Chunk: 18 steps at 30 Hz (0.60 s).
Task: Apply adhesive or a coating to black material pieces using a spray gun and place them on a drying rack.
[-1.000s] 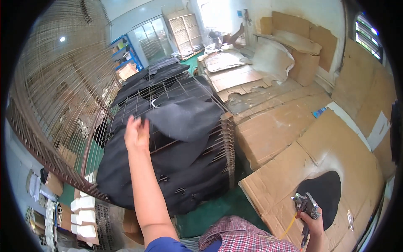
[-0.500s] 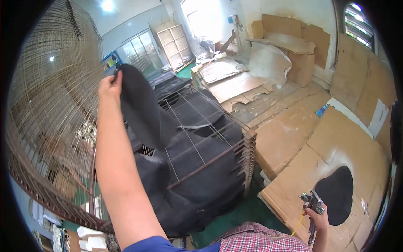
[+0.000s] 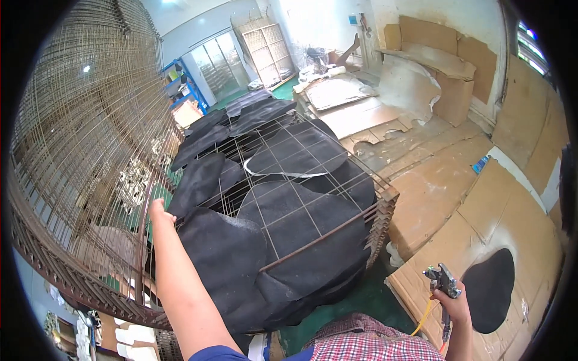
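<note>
My right hand [image 3: 454, 302] is wrapped around the handle of a metal spray gun [image 3: 444, 280] with a yellow hose. Just beyond it, a rounded black sheet piece [image 3: 490, 292] lies on cardboard. My left arm stretches forward, and the left hand [image 3: 161, 212] is closed by the edge of a tall raised wire rack [image 3: 90, 138]. What its curled fingers grip is hidden. Right of that hand, several black pieces lie on a low wire rack; one large piece [image 3: 220, 246] is nearest my forearm, and another with a pale edge [image 3: 298, 150] lies farther back.
Sprayed cardboard [image 3: 439, 174] covers the surfaces on the right. A rusty stepped rack corner [image 3: 385, 207] sticks out between it and the black pieces. Green floor [image 3: 367, 307] shows below. A blue shelf [image 3: 189, 90] and a wooden lattice frame [image 3: 268, 54] stand at the back.
My left hand has let go of the black piece it held up and moved down to the raised rack's edge. The view has shifted left. The right hand still holds the spray gun.
</note>
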Available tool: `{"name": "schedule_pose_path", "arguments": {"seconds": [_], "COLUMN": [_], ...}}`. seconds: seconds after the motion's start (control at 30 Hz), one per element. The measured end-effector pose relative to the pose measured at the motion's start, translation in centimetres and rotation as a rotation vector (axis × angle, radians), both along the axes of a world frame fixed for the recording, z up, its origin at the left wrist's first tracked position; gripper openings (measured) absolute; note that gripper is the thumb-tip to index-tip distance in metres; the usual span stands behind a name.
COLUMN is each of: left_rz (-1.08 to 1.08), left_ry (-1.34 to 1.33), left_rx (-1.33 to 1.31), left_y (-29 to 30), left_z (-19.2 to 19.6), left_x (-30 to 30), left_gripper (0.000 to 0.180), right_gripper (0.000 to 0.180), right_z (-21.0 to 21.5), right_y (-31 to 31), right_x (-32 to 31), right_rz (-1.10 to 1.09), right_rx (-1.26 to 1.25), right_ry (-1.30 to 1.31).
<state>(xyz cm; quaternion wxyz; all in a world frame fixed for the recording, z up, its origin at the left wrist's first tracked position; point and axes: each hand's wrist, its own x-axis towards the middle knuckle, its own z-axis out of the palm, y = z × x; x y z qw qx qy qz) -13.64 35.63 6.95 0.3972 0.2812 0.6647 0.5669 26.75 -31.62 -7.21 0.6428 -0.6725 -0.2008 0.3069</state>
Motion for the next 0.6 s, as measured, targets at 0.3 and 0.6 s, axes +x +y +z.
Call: {"name": "schedule_pose_path", "arguments": {"seconds": [0.3,0.6], "left_rz": [-0.576,-1.327], "left_ry": [-0.403,-0.364], "left_rx": [0.911,0.676], "left_y": [-11.7,-40.3], "left_z": [6.2,-5.8], "left_x": [13.4,40.9], "left_gripper": [0.023,0.029], "right_gripper": [0.043,0.046], "right_z": [1.4,5.0], "right_y": [-14.2,-31.6], "right_x": [-1.7,-11.0], "right_rz": [-0.246,-0.898], "right_rx": [-0.047,-0.22], "right_ry": [-0.105,-0.124]}}
